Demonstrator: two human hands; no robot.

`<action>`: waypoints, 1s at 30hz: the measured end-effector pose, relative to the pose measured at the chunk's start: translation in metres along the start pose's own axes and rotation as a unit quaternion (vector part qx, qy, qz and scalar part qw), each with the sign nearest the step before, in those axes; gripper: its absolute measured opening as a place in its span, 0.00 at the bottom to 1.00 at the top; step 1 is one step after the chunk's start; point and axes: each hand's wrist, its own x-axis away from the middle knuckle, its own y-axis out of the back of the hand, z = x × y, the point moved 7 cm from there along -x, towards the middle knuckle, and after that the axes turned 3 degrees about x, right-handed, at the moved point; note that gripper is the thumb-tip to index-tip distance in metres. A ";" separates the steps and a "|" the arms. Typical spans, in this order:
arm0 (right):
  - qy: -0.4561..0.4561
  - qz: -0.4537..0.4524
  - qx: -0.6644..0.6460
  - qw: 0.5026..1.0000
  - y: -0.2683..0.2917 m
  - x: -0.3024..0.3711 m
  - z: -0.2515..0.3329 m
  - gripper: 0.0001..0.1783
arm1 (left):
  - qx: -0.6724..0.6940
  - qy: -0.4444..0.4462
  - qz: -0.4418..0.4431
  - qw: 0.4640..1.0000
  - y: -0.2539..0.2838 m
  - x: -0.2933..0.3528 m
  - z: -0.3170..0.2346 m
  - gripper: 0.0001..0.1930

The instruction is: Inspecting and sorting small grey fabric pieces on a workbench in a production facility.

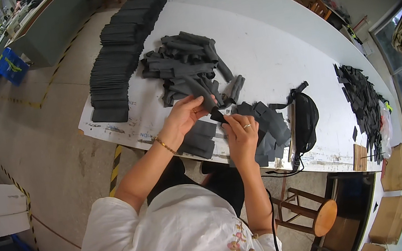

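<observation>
Over the white counter [272, 48], the person's left hand [184, 116] grips a dark grey strip [207, 103], while the right hand [243, 134] pinches a small black piece [217, 116] at its near end; a loose heap of similar strips [179, 64] lies just beyond.

The view looks steeply down from the head of the person [175, 232], quite near to the left hand [187, 116] and right hand [242, 132]. It faces across the white tabletop [269, 64] from the near edge, taking in both near corners.
</observation>
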 end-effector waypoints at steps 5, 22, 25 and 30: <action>0.017 -0.019 0.040 0.999 0.004 -0.003 -0.002 0.11 | 0.019 0.040 0.030 0.999 -0.007 0.005 0.003 0.14; -0.006 0.033 -0.032 0.999 -0.019 0.014 0.024 0.32 | 0.003 -0.076 0.047 0.996 -0.051 0.032 0.003 0.14; -0.044 0.073 -0.052 0.995 -0.022 0.029 0.013 0.24 | -0.047 -0.128 0.079 0.987 -0.051 0.034 0.002 0.11; -0.013 0.066 -0.064 0.996 -0.029 0.017 0.016 0.22 | 0.052 -0.112 0.077 0.989 -0.057 0.038 0.025 0.11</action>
